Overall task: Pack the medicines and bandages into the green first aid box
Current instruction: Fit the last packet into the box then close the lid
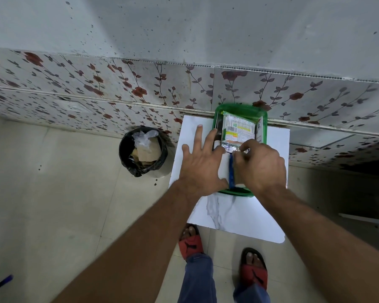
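The green first aid box [263, 119] stands open on a white marble-patterned table [234, 215], against the wall. Inside lies a clear packet of cotton buds [239, 130] on top, a dark bottle [218, 136] along the left wall, and silver blister strips [230, 147] below the packet. A white and blue item [231, 171], perhaps a bandage roll, fills the near end. My left hand [202, 165] rests flat with spread fingers on the box's left side. My right hand [260, 165] pinches at the blister strips; its fingertips are partly hidden.
A black bin [142, 149] lined with a bag and holding paper and plastic stands on the floor left of the table. The flowered tile wall runs behind the box. My feet in red sandals [190, 241] stand under the table's near edge.
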